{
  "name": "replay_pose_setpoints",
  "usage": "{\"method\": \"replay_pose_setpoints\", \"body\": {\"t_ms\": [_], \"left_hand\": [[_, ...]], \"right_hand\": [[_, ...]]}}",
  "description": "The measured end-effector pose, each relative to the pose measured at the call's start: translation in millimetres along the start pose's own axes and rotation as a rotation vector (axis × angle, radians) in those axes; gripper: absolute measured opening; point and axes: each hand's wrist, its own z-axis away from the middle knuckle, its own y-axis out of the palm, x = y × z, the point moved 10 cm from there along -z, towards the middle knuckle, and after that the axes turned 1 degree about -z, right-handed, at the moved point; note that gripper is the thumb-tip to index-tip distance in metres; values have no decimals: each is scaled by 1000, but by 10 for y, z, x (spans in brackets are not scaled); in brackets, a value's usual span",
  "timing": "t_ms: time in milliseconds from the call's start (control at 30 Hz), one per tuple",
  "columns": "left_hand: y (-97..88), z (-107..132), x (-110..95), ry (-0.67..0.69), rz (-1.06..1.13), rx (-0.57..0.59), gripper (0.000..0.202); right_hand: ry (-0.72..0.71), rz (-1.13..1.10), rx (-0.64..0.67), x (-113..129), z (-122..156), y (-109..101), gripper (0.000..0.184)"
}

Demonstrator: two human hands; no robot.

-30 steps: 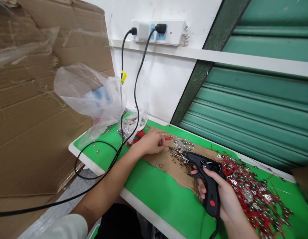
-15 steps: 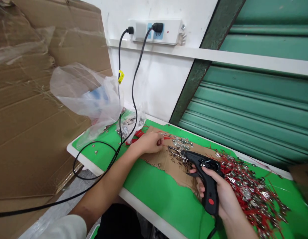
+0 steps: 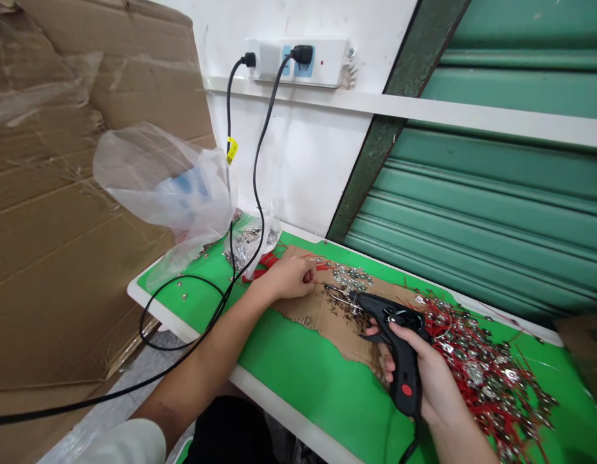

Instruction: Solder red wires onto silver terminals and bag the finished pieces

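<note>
My right hand (image 3: pixel 426 367) is wrapped around the grip of a black soldering gun (image 3: pixel 392 322) with a red button low on its handle. The metal tip of the gun points left, close to my left hand's fingers. My left hand (image 3: pixel 295 278) is closed in a pinch on a thin red wire, mostly hidden by the fingers, just over the cardboard sheet (image 3: pixel 322 316). Small silvery metal discs (image 3: pixel 351 278) lie on the cardboard behind the tip. Dark specks or scorch marks cover the board under it. Bundled red wires (image 3: pixel 269 259) lie behind my left wrist.
A large heap of red wires with metal discs (image 3: pixel 486 380) spreads to the right on the green tabletop (image 3: pixel 298 374). Clear plastic bags (image 3: pixel 167 174) and a big cardboard box (image 3: pixel 85 258) stand left. Black cables (image 3: pixel 257 174) hang from a wall socket (image 3: pixel 327 62) across my left forearm.
Both hands and the soldering gun hold nearly the same position. The whole view has shifted very slightly.
</note>
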Motion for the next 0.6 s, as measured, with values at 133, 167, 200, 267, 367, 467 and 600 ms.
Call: {"method": "replay_pose_setpoints", "body": {"t_ms": [133, 167, 200, 267, 367, 467, 600], "left_hand": [[12, -8, 5, 8, -3, 0, 8], [17, -8, 7, 6, 2, 5, 8], [21, -7, 8, 4, 6, 10, 8], [14, -1, 5, -2, 9, 13, 8], [-6, 9, -2, -12, -5, 11, 8], [-5, 12, -2, -18, -7, 20, 8], [13, 6, 9, -18, 2, 26, 9]], "right_hand": [[-11, 3, -4, 15, 12, 17, 36], [-12, 3, -3, 19, 13, 23, 37], [-14, 2, 1, 22, 13, 30, 37], [-15, -1, 10, 25, 11, 40, 38], [-17, -3, 17, 20, 4, 30, 37], [-20, 3, 26, 10, -6, 13, 37], [-25, 16, 14, 16, -2, 8, 37]]}}
